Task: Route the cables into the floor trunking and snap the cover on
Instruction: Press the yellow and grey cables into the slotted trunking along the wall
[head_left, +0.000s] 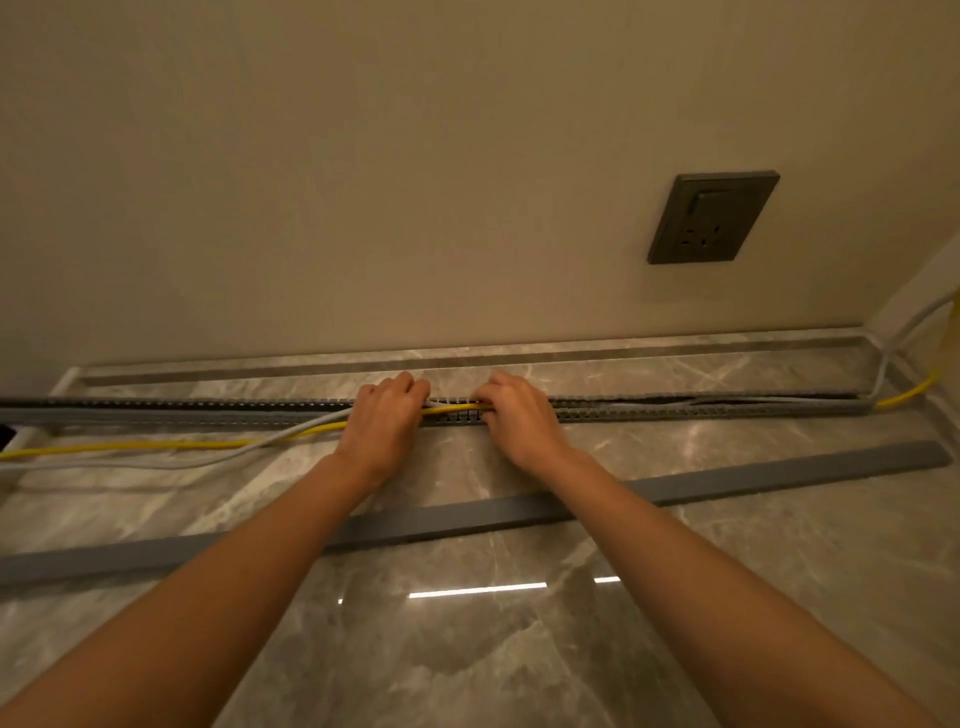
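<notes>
Your two bare forearms come in from the bottom corners and converge over the glossy marble floor (467, 649), which carries a bright strip of reflected light between them. Just beyond your forearms, the loose grey cover (457, 517) lies flat on the floor, running at a slant from low on the left to higher on the right, well apart from the channel it belongs to; both arms cross over it.

Farther out, the slotted grey trunking (675, 410) runs left to right along the floor, parallel to the wall (363, 182) and a little in front of it. Your left hand (387, 418) and right hand (519, 415) rest on it side by side near its middle, fingers curled down over the top edge. The grip of each hand looks closed around the cables at the channel, though the fingertips are hidden, so you cannot tell exactly what each one pinches.

The yellow cable (156, 446) and the grey cable (218, 457) lie loose on the floor to the left, rise to the trunking at your left hand, and show between your hands at the channel's mouth. To the right of your right hand the cables sit inside the trunking, then leave its far end, the yellow one curving out across the floor and the grey one climbing up the corner.

A dark wall socket (712, 217) sits on the wall above and right.
</notes>
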